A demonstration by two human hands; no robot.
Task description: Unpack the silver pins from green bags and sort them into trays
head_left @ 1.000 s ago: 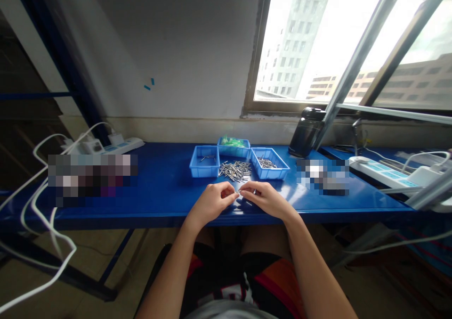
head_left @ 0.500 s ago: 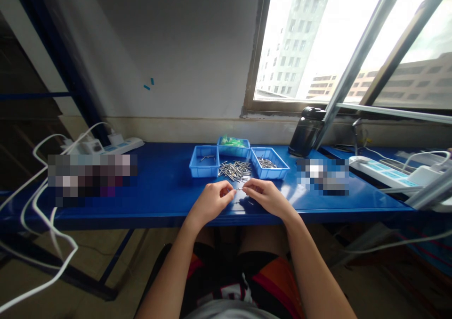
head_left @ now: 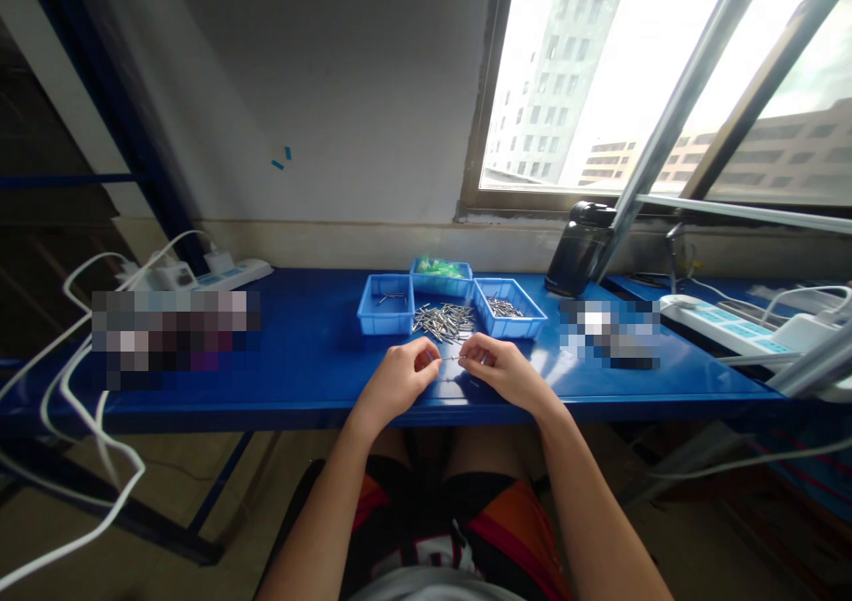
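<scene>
A thin metal pin [head_left: 451,358] spans the small gap between my hands, just above the blue table. My left hand [head_left: 399,377] pinches its left end between thumb and fingers. At the other end, the fingertips of my right hand [head_left: 500,368] are closed on it too. Its ends are hidden by my fingers. Directly beyond my hands lies a loose pile of slim metal pins [head_left: 442,321]. A blue bin [head_left: 386,325] with a few pins stands left of the pile. The blue bin [head_left: 523,328] on the right holds many more.
Behind the pile, a third blue bin [head_left: 453,288] contains green plastic material. A black bottle [head_left: 578,248] stands near the window. Power strips [head_left: 232,274] with white cables [head_left: 126,459] lie at the left, and another power strip [head_left: 722,324] is at the right. Blurred patches cover items on both sides.
My fingertips have drawn slightly apart, so a little more of the metal pin shows between them. The bins and the pile look the same.
</scene>
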